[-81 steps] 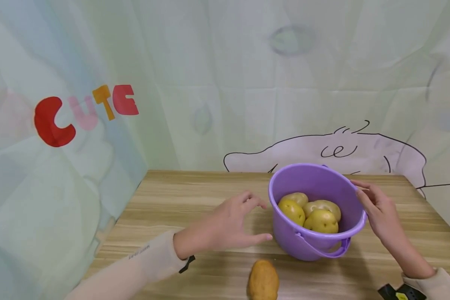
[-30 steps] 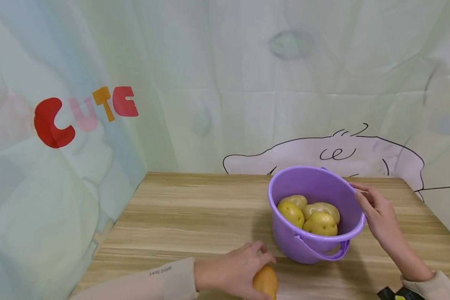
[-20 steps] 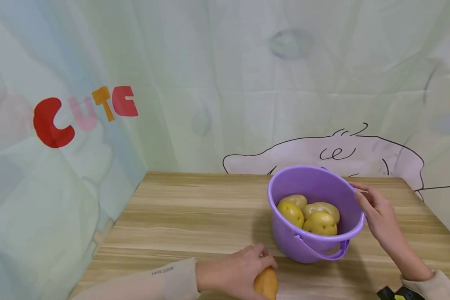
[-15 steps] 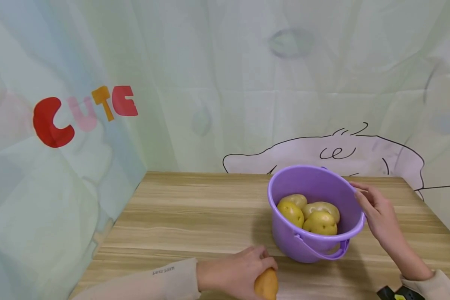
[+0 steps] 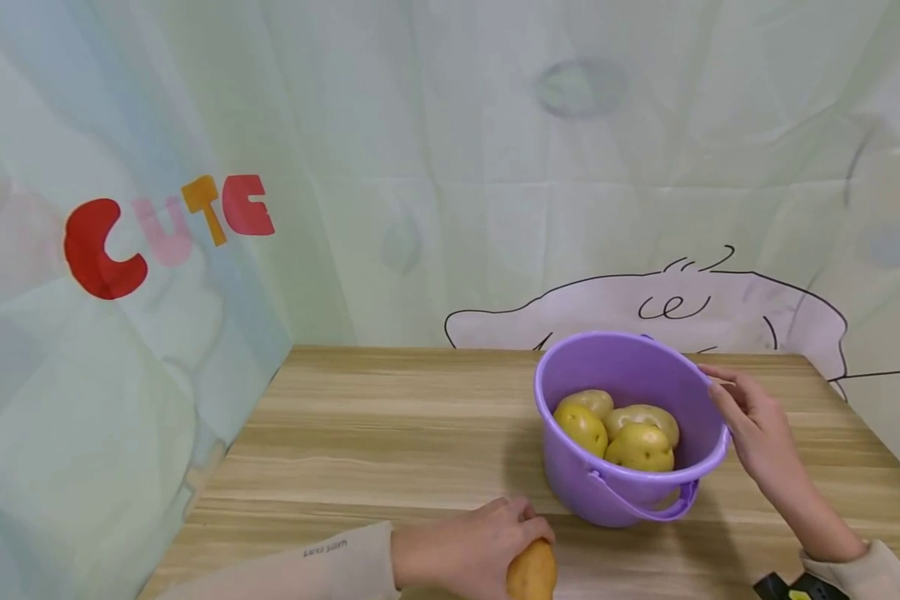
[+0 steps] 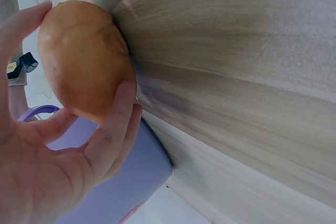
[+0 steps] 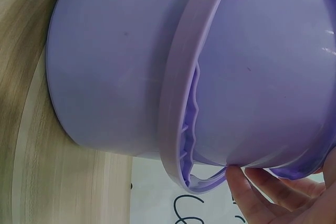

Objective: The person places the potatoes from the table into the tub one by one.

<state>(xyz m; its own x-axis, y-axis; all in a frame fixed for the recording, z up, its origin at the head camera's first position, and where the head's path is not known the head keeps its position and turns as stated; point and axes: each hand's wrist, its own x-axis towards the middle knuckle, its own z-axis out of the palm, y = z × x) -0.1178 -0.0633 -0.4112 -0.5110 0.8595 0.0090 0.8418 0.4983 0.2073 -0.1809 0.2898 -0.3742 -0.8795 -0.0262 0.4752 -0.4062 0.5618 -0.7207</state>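
In the head view, my left hand (image 5: 476,546) holds an orange-brown sweet potato (image 5: 532,572) near the front edge of the view. The left wrist view shows thumb and fingers spread around the sweet potato (image 6: 84,59), close to the tabletop. A purple bucket (image 5: 596,492) stands to the right, its handle hanging down in front. Inside lie several yellow potatoes (image 5: 641,447). At the bucket's right side my right hand (image 5: 761,429) grips the rim. Its fingers (image 7: 247,192) touch the outer wall under the rim in the right wrist view.
The wood-grain table (image 5: 375,417) reaches back to a pale printed curtain (image 5: 420,167). Another curtain side with the letters CUTE (image 5: 168,233) borders it on the left.
My left hand has come down from beside the bucket to the sweet potato and taken hold of it. Over the last second it has barely moved. My right hand and the bucket have stayed put.
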